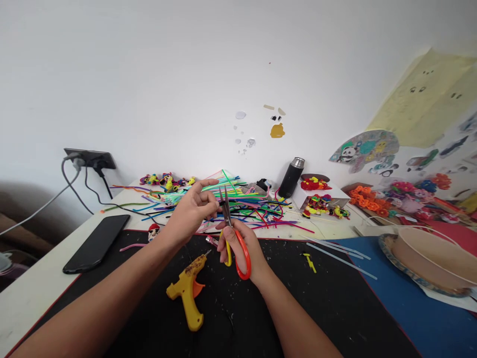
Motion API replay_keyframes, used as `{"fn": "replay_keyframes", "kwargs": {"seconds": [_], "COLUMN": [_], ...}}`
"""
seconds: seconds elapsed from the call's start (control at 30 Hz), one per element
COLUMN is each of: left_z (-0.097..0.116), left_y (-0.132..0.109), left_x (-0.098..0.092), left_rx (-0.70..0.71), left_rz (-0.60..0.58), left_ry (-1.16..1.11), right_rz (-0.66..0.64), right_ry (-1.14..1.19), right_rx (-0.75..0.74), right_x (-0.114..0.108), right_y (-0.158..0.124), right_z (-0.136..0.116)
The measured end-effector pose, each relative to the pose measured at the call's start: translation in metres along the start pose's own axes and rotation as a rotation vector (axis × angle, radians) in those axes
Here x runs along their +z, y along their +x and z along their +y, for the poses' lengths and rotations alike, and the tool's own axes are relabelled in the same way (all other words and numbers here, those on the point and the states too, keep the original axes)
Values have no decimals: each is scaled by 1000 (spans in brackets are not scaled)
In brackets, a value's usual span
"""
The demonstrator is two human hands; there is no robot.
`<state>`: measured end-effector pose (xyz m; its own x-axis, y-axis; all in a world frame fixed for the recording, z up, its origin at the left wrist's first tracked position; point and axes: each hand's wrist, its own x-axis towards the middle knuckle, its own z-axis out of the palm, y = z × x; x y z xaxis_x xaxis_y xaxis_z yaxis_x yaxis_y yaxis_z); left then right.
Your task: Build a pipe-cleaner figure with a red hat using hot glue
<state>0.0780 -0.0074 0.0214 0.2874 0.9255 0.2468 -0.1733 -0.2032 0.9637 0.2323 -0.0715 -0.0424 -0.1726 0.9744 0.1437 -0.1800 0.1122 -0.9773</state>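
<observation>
My right hand [244, 248] grips a pair of scissors [243, 252] with one orange-red and one yellow handle loop. Their blades point up, slightly apart. Just left of the blades, my left hand [197, 206] has its thumb and finger pinched together on a small black piece [222, 203], too small to make out fully. That piece lies close against the blades. Beneath my hands, a yellow hot glue gun [191, 293] with an orange trigger rests on the black mat [276, 308]. Behind them spreads a heap of colourful pipe cleaners [246, 204].
A black phone [97, 243] lies at left, near a small red-capped figure [153, 231]. At the back stand a black flask [291, 178] and a white box [337, 195] with pipe-cleaner figures. Clear glue sticks [345, 259] and a round tan basket [432, 256] are at right.
</observation>
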Motion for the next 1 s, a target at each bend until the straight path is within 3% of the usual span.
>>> {"fn": "replay_keyframes", "kwargs": {"seconds": [1.0], "left_z": [-1], "left_y": [1], "left_x": [0], "left_rx": [-1], "left_rz": [-17], "left_ry": [-6], "right_rz": [5], "right_ry": [-39], "right_rx": [0], "right_x": [0], "right_y": [-1], "right_z": [-1]}}
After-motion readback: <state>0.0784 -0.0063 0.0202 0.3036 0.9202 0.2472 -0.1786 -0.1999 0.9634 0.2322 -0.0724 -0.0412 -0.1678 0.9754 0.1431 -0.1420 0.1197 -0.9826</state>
